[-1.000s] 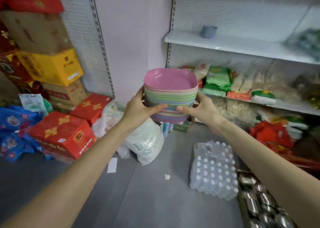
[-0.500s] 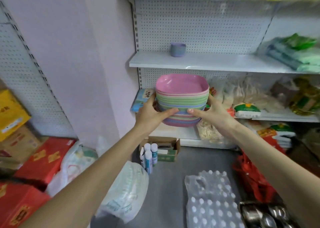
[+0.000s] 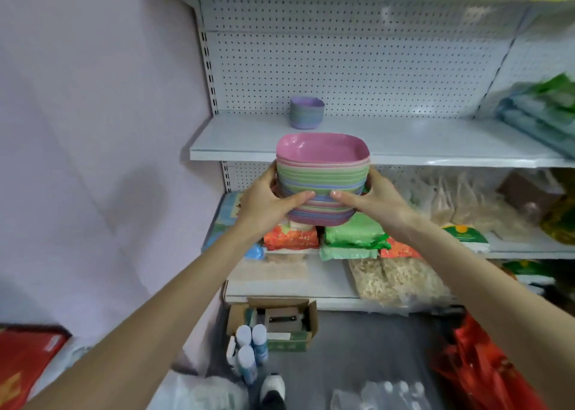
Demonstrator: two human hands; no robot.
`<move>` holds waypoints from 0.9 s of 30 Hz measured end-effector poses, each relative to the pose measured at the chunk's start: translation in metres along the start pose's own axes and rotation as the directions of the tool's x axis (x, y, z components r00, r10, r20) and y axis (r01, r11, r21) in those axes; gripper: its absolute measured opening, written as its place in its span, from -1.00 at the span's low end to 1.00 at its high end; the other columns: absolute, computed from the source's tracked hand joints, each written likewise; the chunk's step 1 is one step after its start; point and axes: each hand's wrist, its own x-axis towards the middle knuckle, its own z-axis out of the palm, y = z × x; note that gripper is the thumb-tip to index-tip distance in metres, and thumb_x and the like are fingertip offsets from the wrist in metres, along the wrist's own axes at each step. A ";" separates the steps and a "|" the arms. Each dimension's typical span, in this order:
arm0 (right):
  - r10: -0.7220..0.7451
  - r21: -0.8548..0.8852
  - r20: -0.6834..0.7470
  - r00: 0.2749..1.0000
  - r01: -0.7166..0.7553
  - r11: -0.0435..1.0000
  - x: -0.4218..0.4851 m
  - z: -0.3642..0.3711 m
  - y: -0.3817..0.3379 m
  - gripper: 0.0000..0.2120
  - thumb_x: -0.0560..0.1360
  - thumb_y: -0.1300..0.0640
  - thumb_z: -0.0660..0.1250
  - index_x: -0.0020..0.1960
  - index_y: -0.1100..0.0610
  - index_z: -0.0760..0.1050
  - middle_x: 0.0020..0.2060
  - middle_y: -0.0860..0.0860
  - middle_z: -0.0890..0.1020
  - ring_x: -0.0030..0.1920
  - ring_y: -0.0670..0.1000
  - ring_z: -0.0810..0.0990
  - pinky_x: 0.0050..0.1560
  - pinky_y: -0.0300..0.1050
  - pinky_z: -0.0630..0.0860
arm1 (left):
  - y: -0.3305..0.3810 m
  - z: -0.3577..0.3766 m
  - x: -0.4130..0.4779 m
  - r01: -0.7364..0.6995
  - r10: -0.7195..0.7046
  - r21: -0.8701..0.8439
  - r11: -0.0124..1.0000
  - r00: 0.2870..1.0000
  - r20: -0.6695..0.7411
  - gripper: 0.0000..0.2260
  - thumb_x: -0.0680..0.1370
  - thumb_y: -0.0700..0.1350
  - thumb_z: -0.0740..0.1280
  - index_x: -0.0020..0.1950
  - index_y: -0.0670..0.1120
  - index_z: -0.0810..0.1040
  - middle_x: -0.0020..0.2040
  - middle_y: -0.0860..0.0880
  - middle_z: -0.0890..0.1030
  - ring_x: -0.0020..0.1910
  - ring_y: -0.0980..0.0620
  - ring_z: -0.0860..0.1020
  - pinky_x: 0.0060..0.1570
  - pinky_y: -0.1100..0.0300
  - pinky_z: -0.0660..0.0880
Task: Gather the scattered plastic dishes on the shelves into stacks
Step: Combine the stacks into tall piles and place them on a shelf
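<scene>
Head view: tall stack of square pastel plastic dishes, pink one on top (image 3: 322, 180), held dead centre, in front of the white metal shelf (image 3: 435, 148) edge.
Left hand (image 3: 267, 202): at 9 o'clock of the stack, fingers wrapped round its side, thumb across the front.
Right hand (image 3: 371, 201): same deal at 3 o'clock, clamped on.
Shelf: small stack of purple-blue plastic cups (image 3: 306, 112) at 12 o'clock, already tidy.
Progress: looks mostly gathered; I'd guess this stack just needs setting down. No loose dishes visible.
</scene>
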 end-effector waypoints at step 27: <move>0.168 -0.060 -0.084 0.982 -0.174 0.983 0.387 -0.137 0.166 -0.27 0.28 0.20 0.52 0.34 0.13 0.22 0.05 -0.09 0.53 0.01 -0.23 0.54 -0.11 -0.39 0.54 | -0.132 0.155 0.420 0.002 -0.021 0.074 0.997 0.965 0.261 -0.34 0.40 0.03 0.47 0.43 0.04 0.27 0.26 0.02 0.54 0.21 0.04 0.51 0.21 0.09 0.48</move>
